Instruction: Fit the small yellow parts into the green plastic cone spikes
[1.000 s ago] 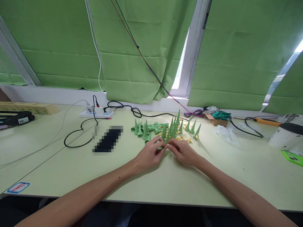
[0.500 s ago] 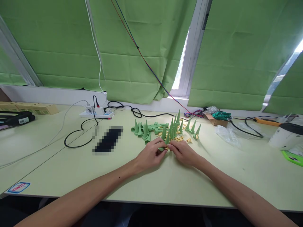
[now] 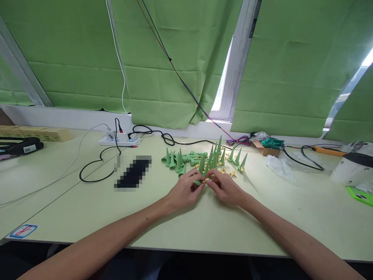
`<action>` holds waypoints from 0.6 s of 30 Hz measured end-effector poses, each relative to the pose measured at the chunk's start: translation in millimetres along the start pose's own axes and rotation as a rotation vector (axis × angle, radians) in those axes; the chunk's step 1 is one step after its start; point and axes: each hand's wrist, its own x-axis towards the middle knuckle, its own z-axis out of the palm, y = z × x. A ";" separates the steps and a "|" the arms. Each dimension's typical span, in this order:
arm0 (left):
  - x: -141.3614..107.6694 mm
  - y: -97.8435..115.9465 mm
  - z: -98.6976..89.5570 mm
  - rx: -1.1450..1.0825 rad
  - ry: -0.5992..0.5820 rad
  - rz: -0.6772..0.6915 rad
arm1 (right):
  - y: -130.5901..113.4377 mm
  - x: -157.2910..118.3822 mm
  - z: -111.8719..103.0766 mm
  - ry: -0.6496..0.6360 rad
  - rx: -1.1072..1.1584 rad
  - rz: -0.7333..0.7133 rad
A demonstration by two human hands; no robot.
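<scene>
My left hand (image 3: 185, 192) is closed on a green plastic spike (image 3: 197, 182), which lies sideways between thumb and fingers. At its end shows a small yellow valve piece (image 3: 204, 181). My right hand (image 3: 226, 189) pinches at that yellow piece with thumb and index finger, the two hands almost touching. Just beyond the fingers, several green spikes (image 3: 219, 146) stand upright in a cluster. Small loose yellow pieces (image 3: 232, 173) lie among them and to their right. Green tube-like parts (image 3: 196, 155) are heaped behind and to the left.
A dark pixelated rectangle (image 3: 133, 172) lies left of the hands. Behind it are a power strip (image 3: 106, 140) and black cables (image 3: 167, 138). At right are a small cardboard box (image 3: 264, 149), a clear plastic bag (image 3: 278, 166), a white cup (image 3: 351, 170) and a green phone case (image 3: 359, 195).
My right hand's fingers have shifted slightly left and spread into a wider pinch at the yellow piece. My left hand keeps its hold on the spike, nearly still.
</scene>
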 end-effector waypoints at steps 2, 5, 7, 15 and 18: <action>0.0 -0.2 0.1 0.006 0.000 -0.002 | 0.3 -0.4 0.1 0.000 -0.004 -0.004; -0.1 0.1 -0.4 0.012 -0.005 -0.005 | 1.0 -0.7 0.5 0.005 -0.019 -0.011; -0.1 0.5 -0.8 0.015 -0.011 -0.009 | 1.8 -0.7 0.7 0.008 -0.030 -0.013; 0.9 2.0 -1.4 -0.013 -0.040 -0.041 | 7.0 0.4 1.6 0.005 -0.067 -0.010; 1.4 2.2 -1.6 -0.003 -0.047 -0.058 | 7.1 0.7 2.0 0.007 -0.072 -0.004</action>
